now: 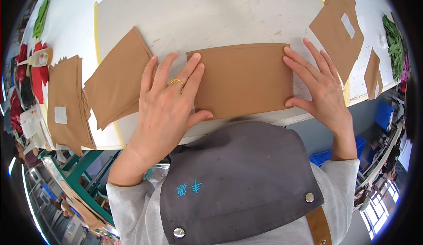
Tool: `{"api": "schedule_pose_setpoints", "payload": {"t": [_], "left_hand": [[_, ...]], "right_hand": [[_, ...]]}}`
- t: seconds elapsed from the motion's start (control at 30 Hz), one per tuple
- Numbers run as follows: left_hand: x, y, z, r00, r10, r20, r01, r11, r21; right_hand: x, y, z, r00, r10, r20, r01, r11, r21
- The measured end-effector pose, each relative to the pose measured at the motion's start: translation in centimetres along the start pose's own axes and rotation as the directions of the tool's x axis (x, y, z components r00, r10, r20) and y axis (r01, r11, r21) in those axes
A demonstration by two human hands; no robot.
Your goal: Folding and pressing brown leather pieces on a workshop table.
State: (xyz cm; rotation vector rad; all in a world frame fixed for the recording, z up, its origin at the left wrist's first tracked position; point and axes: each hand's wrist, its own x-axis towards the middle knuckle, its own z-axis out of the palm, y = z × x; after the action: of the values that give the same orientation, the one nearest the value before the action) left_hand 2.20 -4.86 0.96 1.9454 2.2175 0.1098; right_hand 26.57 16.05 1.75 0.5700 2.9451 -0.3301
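Note:
A rectangular brown fabric piece (244,79) lies flat on the white table in front of me, its long sides running left to right. My left hand (172,89), with a gold ring, rests on its left edge, fingertips near the far corner and thumb near the close one. At the right edge, my right hand (317,76) touches the piece with two fingertips and the thumb, the other fingers spread above the table. Neither hand is closed around anything. Just left of my left hand lie overlapping brown fabric pieces (115,79).
A brown fabric stack (66,96) with a white patch and a glue bottle (43,57) are at far left. More brown pieces (337,36) lie at right, beside green fabric strips (393,46). The table's near edge (297,119) runs past my apron.

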Motion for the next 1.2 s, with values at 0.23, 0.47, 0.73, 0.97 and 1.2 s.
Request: {"api": "schedule_pose_setpoints", "payload": {"t": [0.23, 0.47, 0.73, 0.97, 1.2], "left_hand": [[-0.5, -0.6, 0.1, 0.998, 0.024, 0.061, -0.018, 0.995, -0.097], [-0.4, -0.9, -0.4, 0.991, 0.005, 0.135, 0.009, 0.994, -0.109], [-0.8, -1.7, 0.4, 0.994, 0.001, 0.105, 0.013, 0.991, -0.133], [-1.4, -2.5, 1.8, 0.994, -0.073, -0.083, 0.025, 0.882, -0.471], [-6.7, -0.1, 4.9, 0.937, 0.159, -0.312, -0.243, 0.936, -0.255]], "right_hand": [[-0.1, 0.3, -0.7, 0.994, 0.026, 0.105, -0.029, 0.999, 0.031], [-0.2, 0.7, -0.6, 0.983, 0.055, 0.176, -0.071, 0.994, 0.082], [-0.4, 1.7, 0.2, 0.982, -0.007, 0.188, -0.029, 0.982, 0.187], [-0.9, 4.3, 0.1, 0.998, -0.059, -0.020, 0.058, 0.753, 0.655], [5.0, -5.1, 0.8, 0.816, -0.577, 0.042, 0.540, 0.786, 0.303]]}}
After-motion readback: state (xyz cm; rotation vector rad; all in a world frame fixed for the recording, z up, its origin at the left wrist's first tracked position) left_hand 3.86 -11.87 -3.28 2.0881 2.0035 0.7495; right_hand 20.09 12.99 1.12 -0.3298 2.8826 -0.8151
